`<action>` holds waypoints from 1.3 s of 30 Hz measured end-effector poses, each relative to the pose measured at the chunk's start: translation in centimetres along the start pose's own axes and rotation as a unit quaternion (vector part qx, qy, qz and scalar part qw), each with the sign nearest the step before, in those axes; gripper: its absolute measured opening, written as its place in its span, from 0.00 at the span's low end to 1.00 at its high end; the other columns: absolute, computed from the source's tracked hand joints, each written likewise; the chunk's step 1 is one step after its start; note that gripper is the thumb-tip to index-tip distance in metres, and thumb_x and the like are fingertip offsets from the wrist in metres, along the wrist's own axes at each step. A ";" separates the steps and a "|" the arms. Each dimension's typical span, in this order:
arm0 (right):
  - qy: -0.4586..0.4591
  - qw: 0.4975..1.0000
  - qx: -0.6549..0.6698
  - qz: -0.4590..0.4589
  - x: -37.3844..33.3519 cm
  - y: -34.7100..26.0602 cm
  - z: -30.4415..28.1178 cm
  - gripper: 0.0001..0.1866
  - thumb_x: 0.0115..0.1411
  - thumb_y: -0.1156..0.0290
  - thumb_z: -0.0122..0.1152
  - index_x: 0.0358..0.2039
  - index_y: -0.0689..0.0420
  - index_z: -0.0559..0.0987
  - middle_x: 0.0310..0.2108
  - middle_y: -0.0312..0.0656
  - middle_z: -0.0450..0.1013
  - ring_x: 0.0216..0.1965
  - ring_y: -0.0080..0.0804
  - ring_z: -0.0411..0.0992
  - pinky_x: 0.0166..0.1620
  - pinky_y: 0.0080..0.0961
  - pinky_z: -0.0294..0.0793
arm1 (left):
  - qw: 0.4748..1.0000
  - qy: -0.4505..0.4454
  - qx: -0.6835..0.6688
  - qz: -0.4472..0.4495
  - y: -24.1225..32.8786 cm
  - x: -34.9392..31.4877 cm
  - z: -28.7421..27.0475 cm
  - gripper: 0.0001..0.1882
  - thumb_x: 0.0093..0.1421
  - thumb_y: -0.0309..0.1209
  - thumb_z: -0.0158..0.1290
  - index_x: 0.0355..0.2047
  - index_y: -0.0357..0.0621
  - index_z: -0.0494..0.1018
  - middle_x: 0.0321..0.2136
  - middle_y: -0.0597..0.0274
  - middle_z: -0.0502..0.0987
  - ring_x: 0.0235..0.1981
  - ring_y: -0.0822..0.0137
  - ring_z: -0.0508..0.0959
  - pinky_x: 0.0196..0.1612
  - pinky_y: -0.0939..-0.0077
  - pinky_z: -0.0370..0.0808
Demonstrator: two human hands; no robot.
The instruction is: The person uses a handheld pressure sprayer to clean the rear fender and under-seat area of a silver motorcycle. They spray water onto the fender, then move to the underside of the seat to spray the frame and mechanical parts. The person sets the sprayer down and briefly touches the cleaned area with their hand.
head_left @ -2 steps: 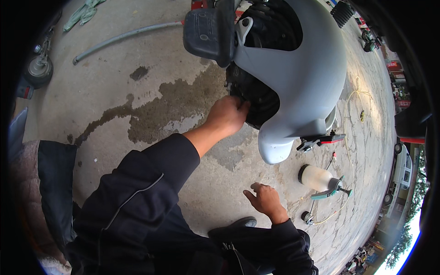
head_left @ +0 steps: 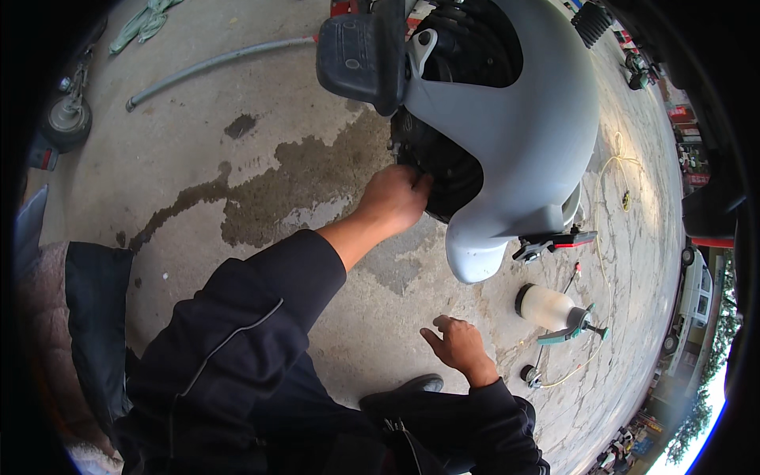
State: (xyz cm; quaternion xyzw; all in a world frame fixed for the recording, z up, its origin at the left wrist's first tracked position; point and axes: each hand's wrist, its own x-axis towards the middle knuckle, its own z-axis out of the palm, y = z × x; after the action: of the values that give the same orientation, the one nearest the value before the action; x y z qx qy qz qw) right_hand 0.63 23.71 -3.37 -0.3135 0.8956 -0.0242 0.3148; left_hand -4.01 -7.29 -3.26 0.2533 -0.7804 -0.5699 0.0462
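Note:
My left hand (head_left: 393,198) reaches forward to the dark wheel (head_left: 453,168) under a grey curved mudguard (head_left: 518,119). Its fingers are bent together against the wheel's near left side. What sits between the fingertips is hidden by the hand. A black padded block (head_left: 346,59) juts out beside the mudguard, just beyond that hand. My right hand (head_left: 461,348) hovers over the concrete, lower right of centre, with thumb and fingers apart and nothing in it. The lower tip of the mudguard is the part closest to it.
A pump sprayer bottle (head_left: 549,309) lies on the floor at the right, near a yellow hose (head_left: 602,261). Below the mudguard juts a red and black bracket (head_left: 558,244). Wet stains (head_left: 277,190) mark the concrete. A grey pipe (head_left: 222,63) lies at the far left.

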 end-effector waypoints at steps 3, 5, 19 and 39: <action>0.004 1.000 0.003 -0.003 0.0 0.0 0.0 0.22 0.64 0.49 0.66 0.38 0.58 0.83 0.29 0.55 0.80 0.35 0.58 0.80 0.38 0.49 0.78 | 0.987 -0.036 -0.129 -0.087 0.9 0.1 0.3 0.22 0.71 0.42 0.51 0.27 0.34 0.75 0.21 0.50 0.77 0.24 0.56 0.80 0.28 0.58 0.74; 0.003 1.000 0.001 -0.003 0.0 -0.1 -0.1 0.21 0.64 0.49 0.66 0.38 0.58 0.83 0.29 0.55 0.80 0.35 0.58 0.79 0.38 0.49 0.78 | 0.959 -0.063 -0.226 -0.159 1.6 0.3 0.3 0.22 0.72 0.41 0.51 0.28 0.32 0.74 0.19 0.53 0.76 0.19 0.63 0.78 0.24 0.62 0.73; -0.016 1.000 0.008 -0.003 0.0 -0.7 -1.2 0.24 0.65 0.48 0.64 0.41 0.59 0.83 0.34 0.56 0.82 0.36 0.57 0.81 0.40 0.47 0.80 | 0.977 -0.014 0.172 0.123 -0.9 -0.9 -1.8 0.16 0.62 0.28 0.57 0.50 0.38 0.72 0.30 0.39 0.81 0.34 0.38 0.83 0.38 0.45 0.80; -0.011 1.000 0.006 -0.012 -0.3 -0.9 -1.5 0.23 0.64 0.49 0.65 0.41 0.60 0.83 0.35 0.55 0.82 0.36 0.57 0.81 0.40 0.47 0.80 | 0.978 0.049 0.099 0.174 0.1 -0.6 -0.8 0.08 0.65 0.28 0.56 0.43 0.42 0.76 0.33 0.41 0.82 0.37 0.37 0.82 0.37 0.48 0.79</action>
State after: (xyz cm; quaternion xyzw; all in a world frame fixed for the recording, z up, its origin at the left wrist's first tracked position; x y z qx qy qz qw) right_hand 0.37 22.94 -1.80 -0.3225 0.8882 -0.0300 0.3258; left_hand -3.21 -7.67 -2.76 0.1443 -0.8621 -0.4594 0.1579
